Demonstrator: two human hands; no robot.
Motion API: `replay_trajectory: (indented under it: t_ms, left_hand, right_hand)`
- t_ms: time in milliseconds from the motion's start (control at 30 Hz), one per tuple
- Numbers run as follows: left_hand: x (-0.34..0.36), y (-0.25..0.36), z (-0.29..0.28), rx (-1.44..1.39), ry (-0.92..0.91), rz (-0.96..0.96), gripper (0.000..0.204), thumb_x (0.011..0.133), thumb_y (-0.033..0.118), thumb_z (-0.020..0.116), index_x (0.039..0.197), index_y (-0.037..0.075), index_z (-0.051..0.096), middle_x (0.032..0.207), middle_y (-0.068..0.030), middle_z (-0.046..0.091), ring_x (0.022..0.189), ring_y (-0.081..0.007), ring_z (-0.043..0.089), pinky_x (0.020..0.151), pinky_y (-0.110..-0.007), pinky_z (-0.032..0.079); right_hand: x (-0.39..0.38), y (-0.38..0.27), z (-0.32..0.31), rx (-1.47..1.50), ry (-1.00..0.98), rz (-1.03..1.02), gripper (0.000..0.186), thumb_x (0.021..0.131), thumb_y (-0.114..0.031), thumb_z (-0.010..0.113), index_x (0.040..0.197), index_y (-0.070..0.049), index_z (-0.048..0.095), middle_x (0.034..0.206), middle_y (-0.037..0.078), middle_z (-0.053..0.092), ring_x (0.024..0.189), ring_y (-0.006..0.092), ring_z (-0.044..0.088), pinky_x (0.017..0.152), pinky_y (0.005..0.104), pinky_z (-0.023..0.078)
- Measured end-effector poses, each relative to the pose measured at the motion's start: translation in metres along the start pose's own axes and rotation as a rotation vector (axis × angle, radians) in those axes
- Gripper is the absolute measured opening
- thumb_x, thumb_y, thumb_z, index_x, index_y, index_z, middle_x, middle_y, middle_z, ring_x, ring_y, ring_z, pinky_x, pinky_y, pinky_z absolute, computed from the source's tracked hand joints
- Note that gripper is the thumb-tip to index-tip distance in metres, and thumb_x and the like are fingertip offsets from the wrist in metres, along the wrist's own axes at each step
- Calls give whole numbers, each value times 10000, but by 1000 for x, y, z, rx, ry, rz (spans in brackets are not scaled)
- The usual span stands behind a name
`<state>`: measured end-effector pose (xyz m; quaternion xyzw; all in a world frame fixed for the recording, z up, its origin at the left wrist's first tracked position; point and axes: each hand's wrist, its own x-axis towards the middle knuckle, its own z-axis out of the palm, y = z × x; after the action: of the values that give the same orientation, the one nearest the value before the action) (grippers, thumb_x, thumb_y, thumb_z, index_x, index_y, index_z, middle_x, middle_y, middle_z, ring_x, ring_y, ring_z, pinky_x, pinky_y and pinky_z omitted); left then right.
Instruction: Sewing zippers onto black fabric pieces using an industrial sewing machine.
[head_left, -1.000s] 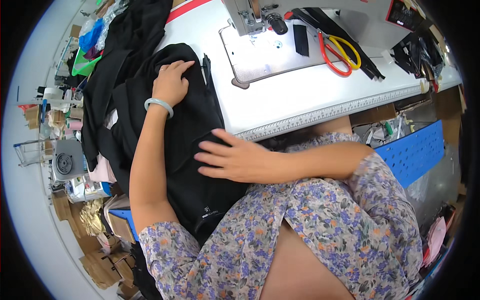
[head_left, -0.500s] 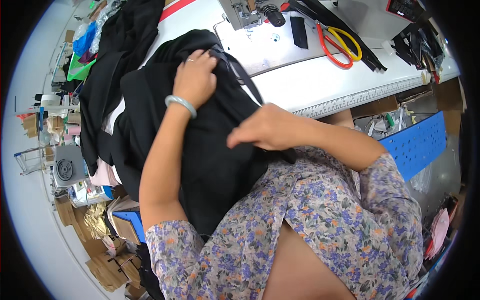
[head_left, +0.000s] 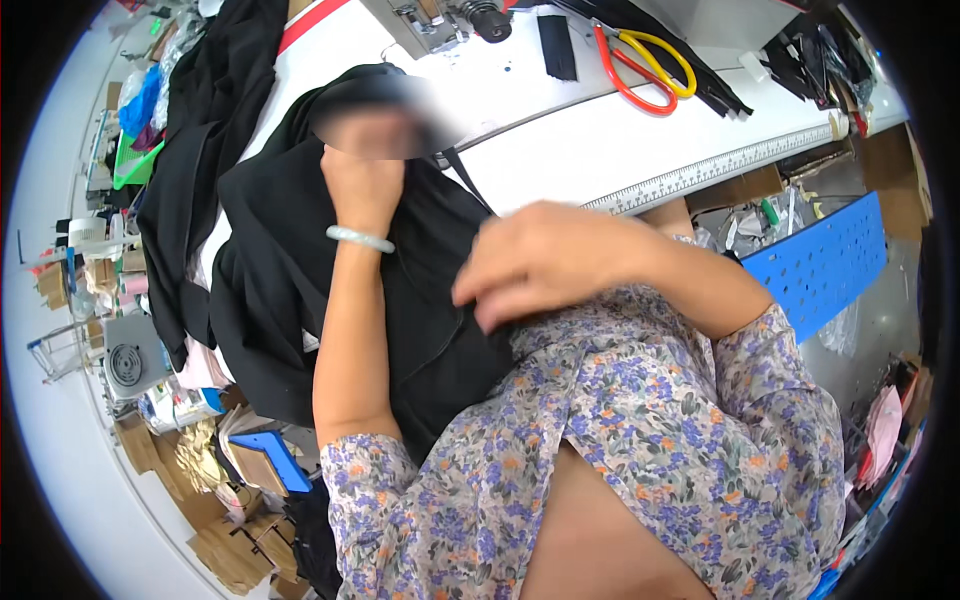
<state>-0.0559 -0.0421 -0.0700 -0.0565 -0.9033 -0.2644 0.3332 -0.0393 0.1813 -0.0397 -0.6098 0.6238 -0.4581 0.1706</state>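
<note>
Black fabric (head_left: 270, 270), in the shape of a garment piece, spreads from the table edge down over my lap in loose folds. My left hand (head_left: 362, 170), with a pale bangle (head_left: 360, 239) at the wrist, rests on its upper part. A blurred patch hides those fingers, so their grip does not show. A narrow black strap (head_left: 462, 172) runs from the fabric beside this hand toward the right one. My right hand (head_left: 550, 255) is over the fabric's right side, its fingers slightly bent and apart, somewhat smeared, with nothing visible in them.
A sewing machine (head_left: 425, 25) stands at the back of the white table (head_left: 520, 165). Scissors (head_left: 650, 68) with red and yellow handles lie right of it, near a black fabric strip (head_left: 557, 48). A ruler tape (head_left: 720, 168) lines the front edge. More black cloth (head_left: 215, 110) hangs at left.
My left hand has turned at the wrist and moved slightly left and down on the fabric. My right hand's fingers have spread from a closer pinch. The whole view has shifted a little.
</note>
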Motion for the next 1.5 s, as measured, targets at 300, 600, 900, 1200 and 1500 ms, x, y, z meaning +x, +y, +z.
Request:
replay_trajectory:
  t_ms: [300, 600, 900, 1200, 1500]
  left_hand:
    - [-1, 19, -4, -908, -135, -562, 164, 927, 137, 618, 989, -15, 615, 825, 24, 596, 729, -40, 505, 657, -175, 401]
    - [-3, 4, -6, -857, -60, -587, 171, 922, 141, 618, 1006, -7, 619, 885, 1, 600, 790, -61, 525, 735, -183, 422]
    - [16, 28, 1, -839, -173, -688, 203, 910, 166, 640, 839, -23, 666, 690, 60, 530, 606, -13, 376, 545, -187, 292]
    - [26, 26, 6, -902, -41, -944, 151, 856, 124, 697, 886, -24, 688, 812, -5, 631, 711, -104, 538, 645, -229, 415]
    - [51, -17, 9, -1135, 340, -1204, 191, 904, 89, 624, 1022, -61, 612, 966, -95, 648, 856, -200, 619, 855, -324, 505]
  right_hand:
    - [54, 78, -20, 9, 576, 351, 259, 899, -62, 552, 1145, -22, 618, 963, 80, 682, 882, 133, 637, 806, 262, 492]
    - [56, 74, -15, 612, 506, 362, 223, 874, -64, 579, 1073, 23, 631, 849, 14, 639, 764, 66, 573, 708, 222, 472]
    - [56, 95, -6, 124, 711, 423, 147, 876, -135, 597, 886, -8, 670, 677, 45, 619, 622, 120, 575, 607, 258, 464]
    - [46, 67, -16, -404, 654, 266, 68, 793, -51, 538, 790, -13, 595, 723, 175, 616, 712, 368, 604, 638, 425, 459]
    - [52, 83, 6, -481, 480, 180, 51, 808, -81, 518, 819, -63, 565, 799, 127, 592, 824, 360, 584, 681, 463, 469]
